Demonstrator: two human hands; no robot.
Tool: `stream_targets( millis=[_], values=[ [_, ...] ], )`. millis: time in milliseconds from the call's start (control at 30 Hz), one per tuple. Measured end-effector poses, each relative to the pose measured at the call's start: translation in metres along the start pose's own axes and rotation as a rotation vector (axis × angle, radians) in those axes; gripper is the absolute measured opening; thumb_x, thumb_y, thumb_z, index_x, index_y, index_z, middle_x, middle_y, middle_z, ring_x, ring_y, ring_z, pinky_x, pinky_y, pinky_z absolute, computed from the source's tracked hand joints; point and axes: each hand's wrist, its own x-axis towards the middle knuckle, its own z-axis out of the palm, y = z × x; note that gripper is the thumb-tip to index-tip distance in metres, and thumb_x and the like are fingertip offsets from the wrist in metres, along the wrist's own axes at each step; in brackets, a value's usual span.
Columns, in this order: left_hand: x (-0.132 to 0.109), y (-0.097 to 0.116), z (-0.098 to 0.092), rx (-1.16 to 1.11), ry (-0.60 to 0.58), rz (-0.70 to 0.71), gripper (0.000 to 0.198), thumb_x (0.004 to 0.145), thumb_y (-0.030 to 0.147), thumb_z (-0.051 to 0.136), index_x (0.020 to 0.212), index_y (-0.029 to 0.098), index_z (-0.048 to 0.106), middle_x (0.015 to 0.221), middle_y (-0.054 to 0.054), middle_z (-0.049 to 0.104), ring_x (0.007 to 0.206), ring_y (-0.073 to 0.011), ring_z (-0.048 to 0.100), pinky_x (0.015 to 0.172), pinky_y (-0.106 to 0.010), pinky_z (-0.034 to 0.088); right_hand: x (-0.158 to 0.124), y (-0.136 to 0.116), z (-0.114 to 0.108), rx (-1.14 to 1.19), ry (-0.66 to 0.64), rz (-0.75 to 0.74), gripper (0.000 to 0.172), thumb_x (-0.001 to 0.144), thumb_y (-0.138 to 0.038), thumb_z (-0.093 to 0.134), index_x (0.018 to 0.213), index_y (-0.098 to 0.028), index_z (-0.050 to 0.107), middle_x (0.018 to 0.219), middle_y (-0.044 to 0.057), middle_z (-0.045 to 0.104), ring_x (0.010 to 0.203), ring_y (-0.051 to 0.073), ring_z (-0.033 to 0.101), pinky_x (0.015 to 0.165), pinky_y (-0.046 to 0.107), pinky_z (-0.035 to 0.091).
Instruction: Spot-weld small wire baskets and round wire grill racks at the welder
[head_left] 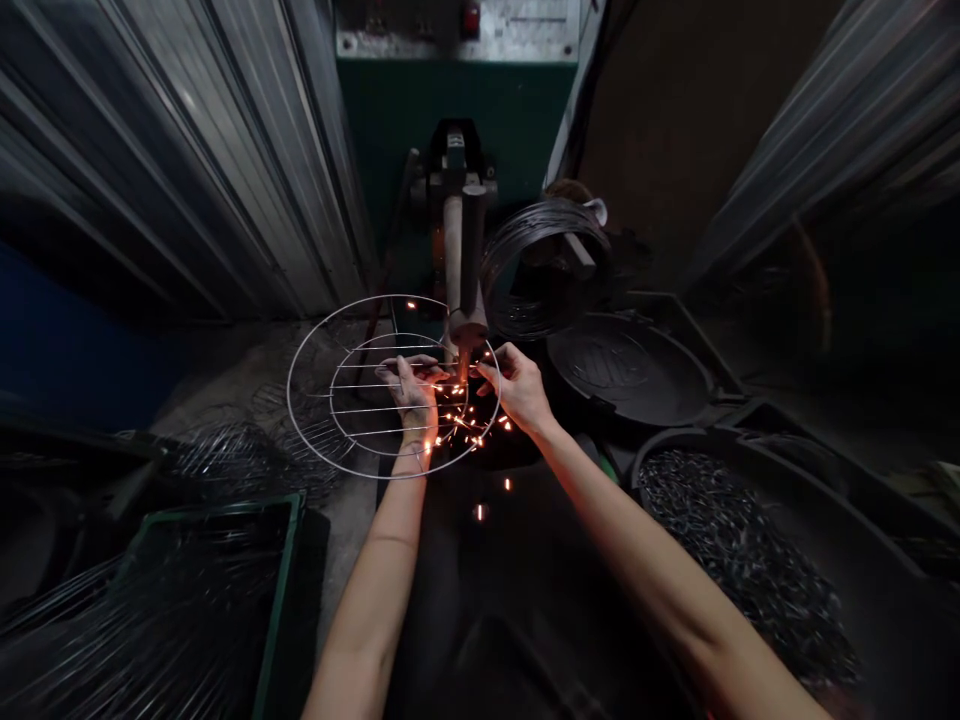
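Wire rack (352,400) between both outstretched hands, left (409,390) and right (519,388)

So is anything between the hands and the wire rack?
Nothing visible. Both the left hand and the right hand already touch the wire rack, holding it under the welder tip amid sparks.

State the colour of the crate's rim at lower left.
Green; the crate shows in the head view, holding wire pieces.
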Motion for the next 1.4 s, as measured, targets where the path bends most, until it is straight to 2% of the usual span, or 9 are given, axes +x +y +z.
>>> stream_targets(
  millis=[133,267,367,467,633,767,900,1033,1400],
  values=[
    [0.002,0.005,-0.007,-0.084,-0.091,-0.023,0.028,0.085,0.045,0.053,0.089,0.021,0.04,0.076,0.0,0.058,0.059,-0.0093,0.056,0.057,-0.022,0.048,-0.005,-0.003,-0.012,-0.095,-0.021,-0.051,0.02,0.077,-0.04,0.061,0.083,-0.02,0.058,0.075,0.0,0.064,0.068,0.017,0.062,0.062,0.029,0.051],
    [0.002,0.014,-0.021,-0.07,-0.248,-0.144,0.037,0.074,0.042,0.068,0.089,0.021,0.041,0.083,0.001,0.058,0.056,-0.0062,0.054,0.047,-0.016,0.043,-0.042,-0.013,-0.034,-0.26,-0.063,-0.086,0.025,0.081,-0.032,0.059,0.104,-0.022,0.061,0.101,0.003,0.066,0.093,0.02,0.061,0.085,0.034,0.048],
    [-0.001,0.018,-0.026,-0.013,-0.268,-0.206,0.036,0.078,0.045,0.063,0.09,0.023,0.037,0.075,0.005,0.056,0.04,-0.0029,0.045,0.037,-0.014,0.034,-0.071,-0.018,-0.037,-0.259,-0.171,-0.019,0.027,0.08,-0.034,0.061,0.105,-0.022,0.063,0.1,0.003,0.067,0.093,0.021,0.062,0.082,0.033,0.049],
    [-0.004,0.02,-0.021,0.021,-0.252,-0.191,0.037,0.082,0.051,0.055,0.091,0.025,0.031,0.068,0.007,0.056,0.033,-0.0036,0.042,0.032,-0.013,0.031,-0.082,-0.02,-0.026,-0.208,-0.104,-0.05,0.019,0.082,-0.036,0.059,0.091,-0.022,0.068,0.089,0.003,0.069,0.083,0.021,0.064,0.074,0.03,0.051],
    [-0.014,0.025,-0.015,0.015,-0.248,-0.102,0.039,0.081,0.054,0.054,0.091,0.026,0.028,0.064,0.008,0.057,0.036,-0.0076,0.048,0.033,-0.016,0.038,-0.082,-0.021,-0.017,-0.252,-0.027,-0.106,0.02,0.084,-0.035,0.055,0.092,-0.022,0.068,0.087,0.003,0.069,0.08,0.02,0.065,0.071,0.029,0.051],
    [-0.03,0.028,-0.017,0.035,-0.214,-0.052,0.037,0.084,0.053,0.052,0.091,0.026,0.028,0.065,0.008,0.058,0.038,-0.0075,0.051,0.037,-0.016,0.041,-0.098,-0.023,-0.03,-0.28,-0.035,0.011,0.027,0.083,-0.038,0.057,0.103,-0.022,0.066,0.096,0.005,0.068,0.081,0.022,0.065,0.065,0.029,0.051],
    [-0.045,0.03,-0.016,0.097,-0.206,-0.008,0.032,0.087,0.049,0.049,0.091,0.025,0.029,0.066,0.007,0.057,0.041,-0.0074,0.053,0.041,-0.016,0.044,-0.11,-0.015,-0.036,-0.193,-0.015,0.066,0.025,0.081,-0.039,0.061,0.095,-0.021,0.068,0.091,0.004,0.069,0.082,0.021,0.065,0.071,0.029,0.051],
    [-0.051,0.029,-0.011,0.136,-0.184,0.02,0.028,0.089,0.047,0.046,0.09,0.024,0.029,0.065,0.007,0.056,0.041,-0.0069,0.051,0.041,-0.016,0.044,-0.109,-0.005,-0.032,-0.093,0.048,0.098,0.022,0.081,-0.039,0.06,0.088,-0.02,0.068,0.085,0.003,0.069,0.077,0.02,0.065,0.07,0.029,0.05],
    [-0.044,0.025,-0.009,0.111,-0.121,0.037,0.029,0.088,0.046,0.046,0.091,0.024,0.029,0.066,0.007,0.056,0.041,-0.0078,0.052,0.041,-0.018,0.045,-0.102,-0.001,-0.017,-0.202,0.115,-0.033,0.019,0.084,-0.036,0.053,0.083,-0.021,0.065,0.077,0.003,0.066,0.07,0.019,0.062,0.067,0.029,0.048]
  ],
)
